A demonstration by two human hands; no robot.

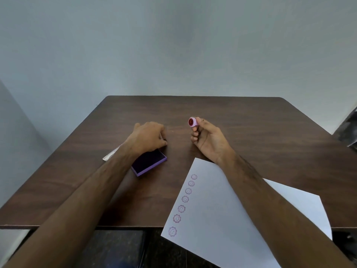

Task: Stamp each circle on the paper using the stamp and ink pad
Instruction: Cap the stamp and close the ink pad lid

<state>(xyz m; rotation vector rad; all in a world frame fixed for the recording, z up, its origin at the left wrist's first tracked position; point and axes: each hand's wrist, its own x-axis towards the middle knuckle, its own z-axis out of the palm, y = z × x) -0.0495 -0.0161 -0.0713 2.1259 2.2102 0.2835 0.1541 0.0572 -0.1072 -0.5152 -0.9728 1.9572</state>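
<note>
Head view: the right hand (207, 139) pinches the stamp (192, 122) at its fingertips, raised above the bench (251, 120), its red face tipped up and leftward. The left hand (149, 136) rests palm-down with fingers loosely curled on nothing visible, just beyond the open ink pad (148, 163). The paper (222, 206) lies near the bench's front edge, overhanging it, under the right forearm; seven stamped faces (185, 199) run along its left side. Risks: the forearm could drag or smear the sheet, the overhang could let it slip off, and the inked face could mark the fingers.
</note>
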